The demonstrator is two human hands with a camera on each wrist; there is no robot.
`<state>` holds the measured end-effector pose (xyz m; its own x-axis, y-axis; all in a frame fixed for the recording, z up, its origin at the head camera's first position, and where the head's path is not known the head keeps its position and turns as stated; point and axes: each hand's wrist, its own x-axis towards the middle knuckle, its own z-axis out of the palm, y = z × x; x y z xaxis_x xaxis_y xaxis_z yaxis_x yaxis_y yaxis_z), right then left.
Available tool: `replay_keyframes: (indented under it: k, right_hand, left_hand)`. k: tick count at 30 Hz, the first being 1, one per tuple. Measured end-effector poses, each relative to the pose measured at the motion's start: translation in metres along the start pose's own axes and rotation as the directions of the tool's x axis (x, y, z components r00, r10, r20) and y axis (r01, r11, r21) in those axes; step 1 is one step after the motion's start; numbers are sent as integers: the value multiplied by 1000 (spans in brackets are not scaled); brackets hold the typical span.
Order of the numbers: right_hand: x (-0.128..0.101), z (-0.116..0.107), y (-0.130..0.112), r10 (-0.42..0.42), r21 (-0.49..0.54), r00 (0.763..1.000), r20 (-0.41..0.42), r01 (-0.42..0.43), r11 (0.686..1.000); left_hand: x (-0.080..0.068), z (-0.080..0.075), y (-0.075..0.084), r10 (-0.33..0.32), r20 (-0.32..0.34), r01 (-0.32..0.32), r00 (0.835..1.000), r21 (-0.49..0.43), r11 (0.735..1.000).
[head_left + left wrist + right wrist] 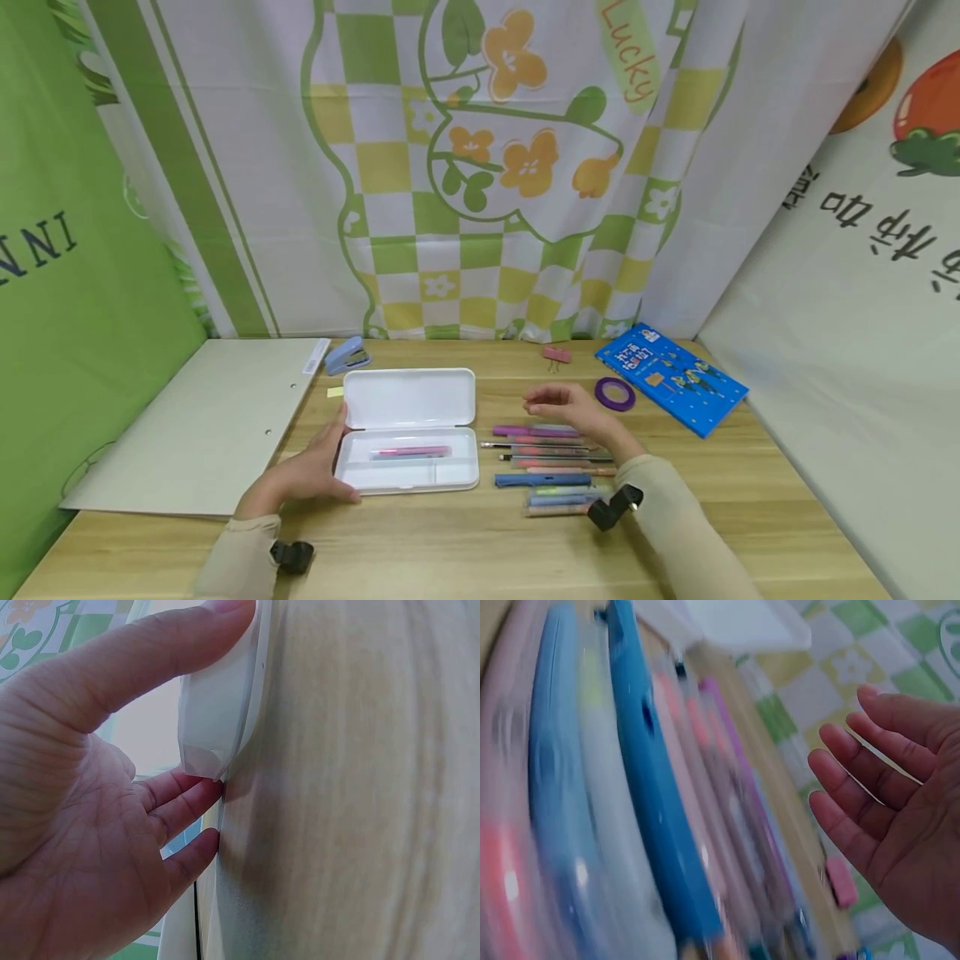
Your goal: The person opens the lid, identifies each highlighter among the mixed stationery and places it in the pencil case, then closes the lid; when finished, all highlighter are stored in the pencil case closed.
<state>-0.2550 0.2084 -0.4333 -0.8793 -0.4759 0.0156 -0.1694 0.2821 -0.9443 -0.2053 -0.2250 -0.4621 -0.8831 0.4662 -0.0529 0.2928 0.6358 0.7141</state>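
Observation:
A white pencil case (408, 423) lies open on the wooden table, with a pink pen (411, 452) in its tray. My left hand (315, 467) rests against the case's left edge; in the left wrist view the thumb (150, 660) presses on the case's corner (217, 712) and the fingers lie straight beside it. My right hand (566, 406) hovers with relaxed fingers, holding nothing, above a row of several pens (551, 467) to the right of the case. In the right wrist view the pens (652, 825) are blurred and the fingers (855, 787) are slightly bent and apart from them.
A white board (217, 417) lies at the left, with a blue stapler (347, 356) behind the case. A pink binder clip (557, 355), a purple tape ring (615, 393) and a blue book (671, 379) lie at the back right. Cloth walls enclose the table.

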Motion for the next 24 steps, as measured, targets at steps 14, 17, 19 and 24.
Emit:
replay_keyframes:
  k: [14, 17, 19, 24]
  right_hand:
    - [-17, -54, 46, 133, -211, 991, 33, -124, 970]
    - [-16, -54, 47, 118, -238, 991, 56, -101, 966]
    - [-15, -53, 47, 104, -254, 992, 67, -84, 964]
    - [-13, -52, 50, 88, -279, 994, 68, -66, 958]
  left_hand:
    - [1, 1, 1, -5, -3, 5, 1000, 4, 1000]
    - [1, 1, 1, -7, -4, 7, 1000, 0, 1000]
    - [1, 1, 1, -7, -3, 7, 1000, -2, 1000]
    - [0, 0, 1, -6, 0, 6, 1000, -2, 1000]
